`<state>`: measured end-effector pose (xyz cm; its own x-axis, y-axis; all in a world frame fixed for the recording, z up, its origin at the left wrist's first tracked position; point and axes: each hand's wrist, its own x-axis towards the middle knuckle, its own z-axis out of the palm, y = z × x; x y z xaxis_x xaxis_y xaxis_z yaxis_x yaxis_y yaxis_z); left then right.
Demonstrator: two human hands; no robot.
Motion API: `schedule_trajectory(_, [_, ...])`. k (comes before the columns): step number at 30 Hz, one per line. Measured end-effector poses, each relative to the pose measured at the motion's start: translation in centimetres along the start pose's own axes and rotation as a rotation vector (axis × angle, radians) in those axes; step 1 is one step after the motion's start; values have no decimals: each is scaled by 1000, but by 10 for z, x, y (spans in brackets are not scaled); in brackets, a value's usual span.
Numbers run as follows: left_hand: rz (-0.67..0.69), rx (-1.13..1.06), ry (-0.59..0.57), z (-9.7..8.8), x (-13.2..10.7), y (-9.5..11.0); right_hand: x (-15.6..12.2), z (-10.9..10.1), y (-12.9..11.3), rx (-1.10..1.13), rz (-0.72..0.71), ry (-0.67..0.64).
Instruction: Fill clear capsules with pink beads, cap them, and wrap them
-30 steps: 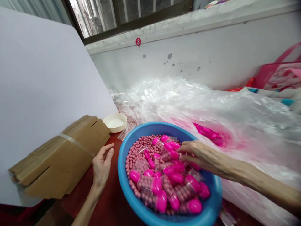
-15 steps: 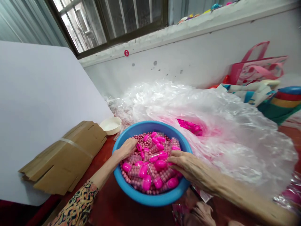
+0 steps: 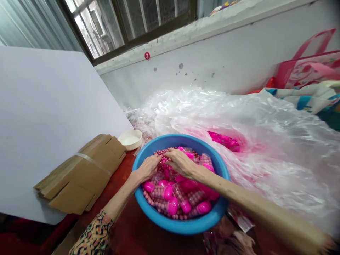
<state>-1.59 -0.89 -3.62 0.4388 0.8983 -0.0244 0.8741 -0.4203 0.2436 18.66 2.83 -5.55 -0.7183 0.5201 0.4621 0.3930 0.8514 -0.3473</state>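
Pink-capped tubes (image 3: 170, 198) filled with pink beads, each in a clear wrapper, are piled in the blue basin (image 3: 183, 225) mid-frame on the red table (image 3: 124, 230). Loose beads (image 3: 159, 153) lie under them.

Far left: white board (image 3: 47, 124) leaning. Flat cardboard stack (image 3: 82, 173), banded with tape, lies against it. Small white bowl (image 3: 130, 139) sits just beside the basin's back-left rim.

Left hand (image 3: 148, 168) is inside the basin, fingers curled down into the pile; can't tell if it grips a tube. Patterned sleeve on that arm. Right hand (image 3: 180, 161) is palm down, fingers bent and touching the tubes, its fingertips meeting the left hand's; grip can't be told either.

Right of the basin: big heap of clear plastic sheeting (image 3: 252, 141), with more pink pieces (image 3: 225, 140) showing through it. Far right: pink bag (image 3: 305, 71) against the wall.
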Motion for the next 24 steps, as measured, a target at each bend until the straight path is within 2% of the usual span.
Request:
schedule_trajectory(5, [5, -135, 1, -8, -3, 4, 17, 29, 3, -89, 35, -65])
schedule_trajectory(10, [-42, -211, 13, -11, -6, 1, 28, 44, 0, -152, 71, -164])
schedule_trajectory(17, [-153, -216, 124, -3, -4, -8, 33, 31, -12, -238, 61, -272])
schedule_trajectory(24, [-237, -184, 401, -5, -28, -11, 45, 23, -31, -321, 13, -454])
